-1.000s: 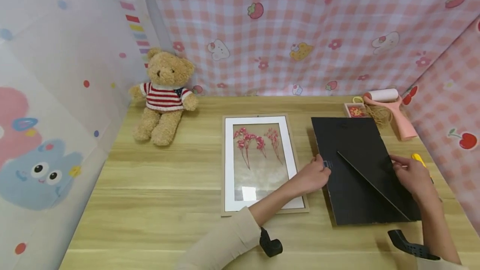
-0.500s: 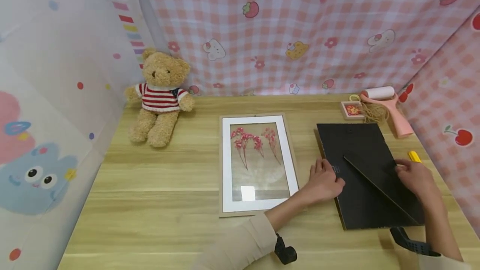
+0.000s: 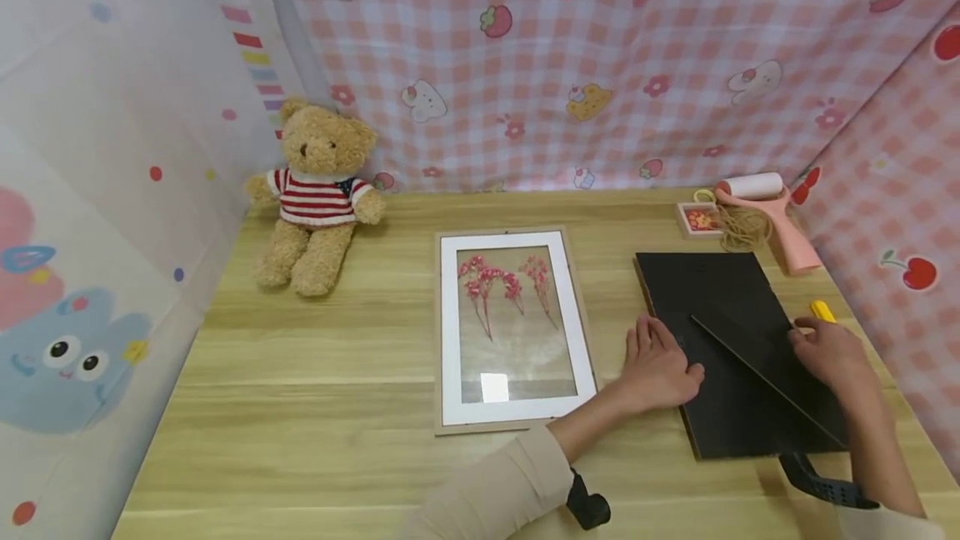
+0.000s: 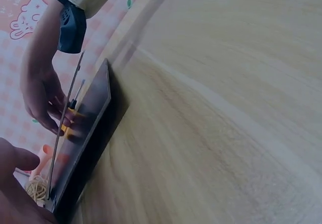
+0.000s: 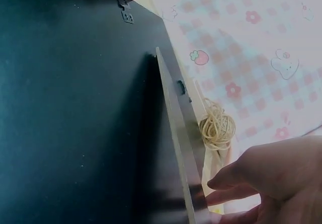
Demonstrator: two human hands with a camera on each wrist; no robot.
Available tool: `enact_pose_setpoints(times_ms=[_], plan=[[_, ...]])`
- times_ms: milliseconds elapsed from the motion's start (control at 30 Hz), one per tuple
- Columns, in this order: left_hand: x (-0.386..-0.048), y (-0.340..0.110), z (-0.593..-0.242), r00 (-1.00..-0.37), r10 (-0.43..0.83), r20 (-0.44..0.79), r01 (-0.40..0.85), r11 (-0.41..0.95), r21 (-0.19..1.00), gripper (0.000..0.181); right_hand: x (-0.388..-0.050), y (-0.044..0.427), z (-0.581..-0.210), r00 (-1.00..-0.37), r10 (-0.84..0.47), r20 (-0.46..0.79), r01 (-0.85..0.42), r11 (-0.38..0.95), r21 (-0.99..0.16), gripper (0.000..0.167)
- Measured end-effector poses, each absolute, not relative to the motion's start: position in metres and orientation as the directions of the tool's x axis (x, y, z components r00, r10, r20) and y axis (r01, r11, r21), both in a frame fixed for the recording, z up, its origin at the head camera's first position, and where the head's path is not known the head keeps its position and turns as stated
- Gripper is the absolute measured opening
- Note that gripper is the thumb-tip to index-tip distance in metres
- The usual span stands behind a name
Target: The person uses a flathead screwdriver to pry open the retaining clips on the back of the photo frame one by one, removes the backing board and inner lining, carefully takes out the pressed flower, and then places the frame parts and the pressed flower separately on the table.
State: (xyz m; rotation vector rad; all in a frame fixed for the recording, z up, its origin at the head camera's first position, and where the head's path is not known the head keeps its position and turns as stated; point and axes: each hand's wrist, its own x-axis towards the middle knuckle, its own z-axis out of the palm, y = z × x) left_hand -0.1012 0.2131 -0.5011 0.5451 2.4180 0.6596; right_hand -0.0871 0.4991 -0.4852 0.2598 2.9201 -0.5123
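A black picture-frame back panel (image 3: pixel 720 427) lies on the table at the right, its easel stand (image 3: pixel 765 375) partly raised across it. My left hand (image 3: pixel 662 367) is at the panel's left edge, fingers extended and thumb over the surface. Loosely bent, the fingers of my right hand (image 3: pixel 832 357) are at the opposite edge; in the right wrist view that hand (image 5: pixel 282 178) has thumb and fingers beside the edge, without a clear grip. Left of the panel lies a picture frame (image 3: pixel 449 332) with a white mat and pressed pink flowers (image 3: pixel 487 277) behind or on its glass.
Behind the panel are a small box (image 3: pixel 698 220), a bundle of twine (image 3: pixel 742 227) and a pink lint roller (image 3: pixel 787 236). A yellow-handled tool (image 3: pixel 822 311) lies by my right hand. A teddy bear (image 3: pixel 318 198) sits at the back left of the wooden table (image 3: pixel 315 407).
The panel has come down onto the table, slightly right and nearer, uncovering the small box. My left hand has gone from gripping its edge to extended fingers. My right hand stays beside it.
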Motion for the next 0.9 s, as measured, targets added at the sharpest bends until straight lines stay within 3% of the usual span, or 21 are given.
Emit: enact_pose_setpoints(times_ms=[167, 267, 333, 533, 633, 733, 900], plan=[[-0.111, 0.214, -0.509, -0.746, 0.504, -0.436, 0.228, 0.808, 0.543, 0.090, -0.093, 0.513, -0.511, -0.984, 0.142, -0.107, 0.169, 0.934, -0.315, 0.051], [-0.117, 0.207, -0.509, -0.730, 0.540, -0.419, 0.207, 0.759, 0.618, 0.090, -0.087, 0.479, -0.479, -0.983, 0.162, -0.091, 0.184, 0.915, -0.359, 0.049], [-0.118, 0.194, -0.501, -0.718, 0.575, -0.393, 0.188, 0.704, 0.685, 0.087, -0.083, 0.444, -0.454, -0.987, 0.162, -0.003, 0.151, 0.910, -0.386, 0.042], [-0.120, 0.103, -0.438, -0.667, 0.703, -0.248, 0.307, 0.562, 0.768, 0.067, -0.090, 0.350, -0.409, -0.982, 0.079, 0.170, -0.012, 0.878, -0.478, 0.035], [-0.124, 0.049, -0.422, -0.703, 0.694, -0.153, 0.364, 0.536, 0.762, 0.062, -0.098, 0.316, -0.405, -0.984, 0.011, 0.177, -0.084, 0.849, -0.522, 0.035], [-0.128, 0.002, -0.420, -0.766, 0.633, -0.109, 0.340, 0.545, 0.767, 0.064, -0.108, 0.286, -0.403, -0.987, -0.065, 0.145, -0.135, 0.820, -0.556, 0.036], [-0.143, -0.064, -0.451, -0.810, 0.584, -0.052, 0.311, 0.503, 0.807, 0.082, -0.129, 0.240, -0.401, -0.987, -0.162, 0.017, -0.142, 0.809, -0.570, 0.039]])
